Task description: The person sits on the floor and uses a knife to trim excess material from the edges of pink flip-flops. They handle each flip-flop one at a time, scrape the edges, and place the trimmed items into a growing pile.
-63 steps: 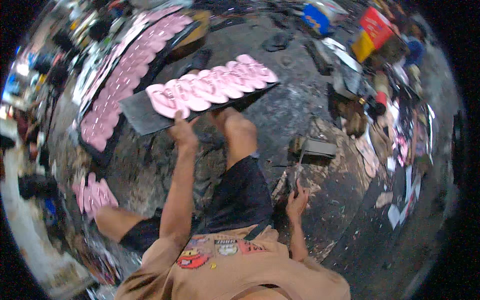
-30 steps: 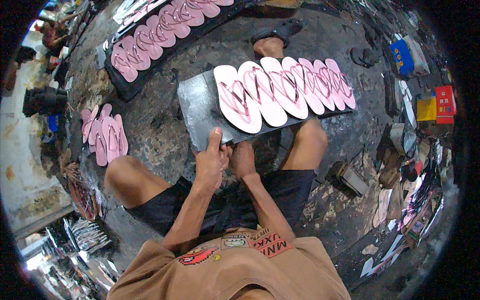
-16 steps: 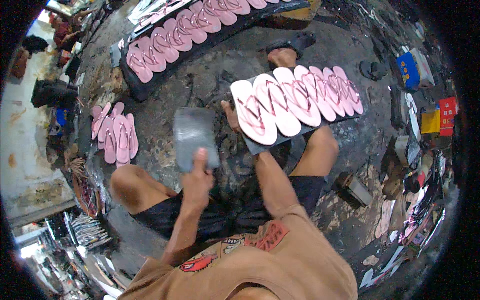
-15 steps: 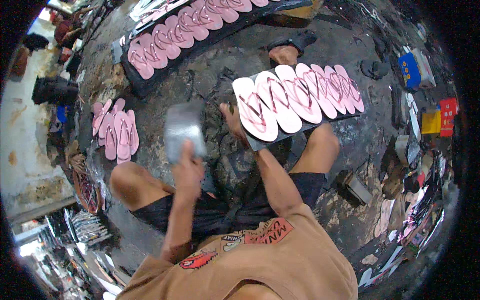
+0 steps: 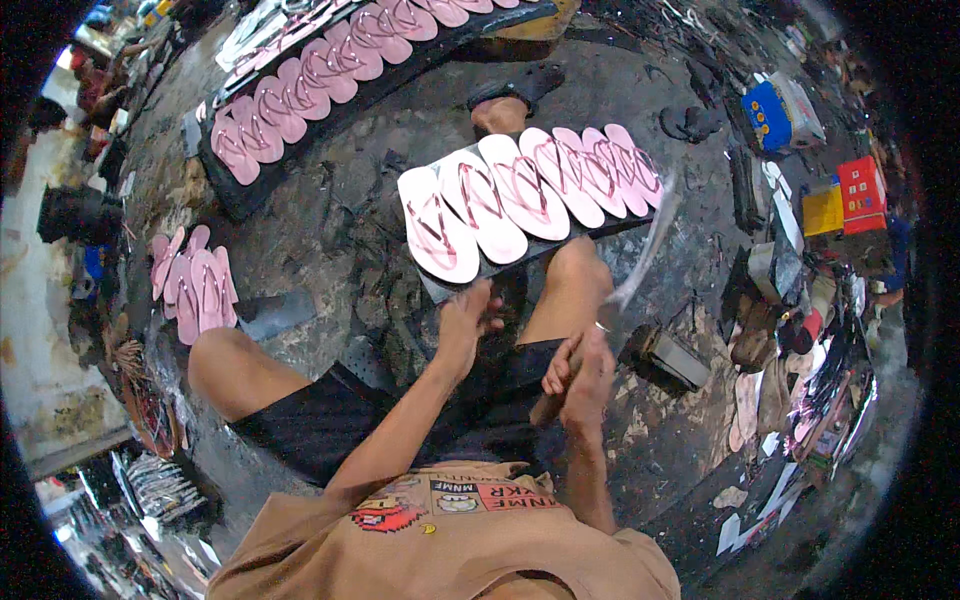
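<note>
In my right hand (image 5: 585, 375) is a knife-like tool with a brown handle and a long, thin, pale blade (image 5: 645, 260), smeared by motion. The fingers are closed round it, right of my bent knee. My left hand (image 5: 470, 320) is just below the near left edge of a dark board (image 5: 438, 291), its fingers loosely apart and holding nothing visible. Across that board, beside my right knee, lies an overlapping row of pink and white flip-flops (image 5: 515, 195) with dark straps. A flat grey plate (image 5: 275, 315) lies on the ground by my left knee.
A second long row of pink flip-flops (image 5: 305, 85) lies at the far left. More pink flip-flops (image 5: 195, 285) are heaped beside my left knee. To the right are a blue and white box (image 5: 785, 115), a red box (image 5: 860, 190) and a grey block (image 5: 675, 360). Scraps litter the right side.
My left hand has let go of the grey plate, now on the ground, and moved right to the board. My right hand has left the board's left edge and now holds the bladed tool.
</note>
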